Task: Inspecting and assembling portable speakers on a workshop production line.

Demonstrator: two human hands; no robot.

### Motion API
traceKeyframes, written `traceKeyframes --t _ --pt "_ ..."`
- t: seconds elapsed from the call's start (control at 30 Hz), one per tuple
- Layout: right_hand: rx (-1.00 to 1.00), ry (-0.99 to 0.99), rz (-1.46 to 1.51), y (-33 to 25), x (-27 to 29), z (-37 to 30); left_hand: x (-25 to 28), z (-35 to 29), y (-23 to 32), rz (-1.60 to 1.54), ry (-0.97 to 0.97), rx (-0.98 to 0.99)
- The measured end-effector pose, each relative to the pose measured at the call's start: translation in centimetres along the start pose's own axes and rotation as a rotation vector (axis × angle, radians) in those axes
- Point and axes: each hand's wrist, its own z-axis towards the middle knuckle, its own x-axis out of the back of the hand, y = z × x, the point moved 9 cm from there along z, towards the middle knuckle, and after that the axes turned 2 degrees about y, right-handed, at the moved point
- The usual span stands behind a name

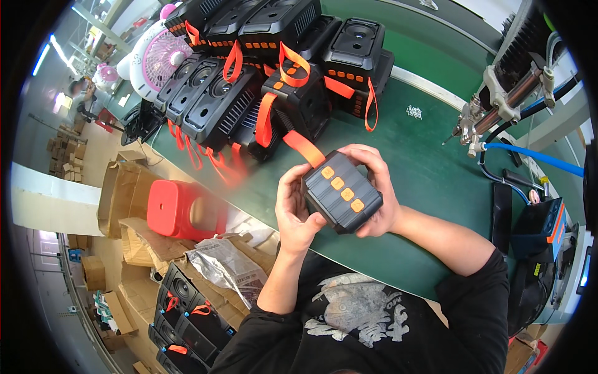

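Observation:
Both my hands hold one black box-shaped speaker (342,194) with several orange buttons on its upturned face and an orange strap (304,147) at its far end. My left hand (295,210) grips its left side, thumb against the near corner. My right hand (375,187) wraps its right side, fingers curled over the far edge. The speaker hovers just above the green table (430,181), in front of my chest.
A pile of several like black speakers with orange straps (261,68) fills the table's far left. A powered screwdriver on hoses (498,106) hangs at the right. A red stool (177,209), torn cardboard (124,193) and a box of more speakers (187,311) sit left below the table.

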Motion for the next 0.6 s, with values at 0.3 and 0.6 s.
traceKeyframes --t 0.3,0.6 --pt "-0.438 0.065 0.179 3.8 0.5 -0.9 0.4 -0.2 0.7 -0.004 0.088 -0.123" --pt "-0.549 0.124 0.257 4.6 0.7 -1.2 -1.5 0.6 0.0 0.059 -0.032 0.005"
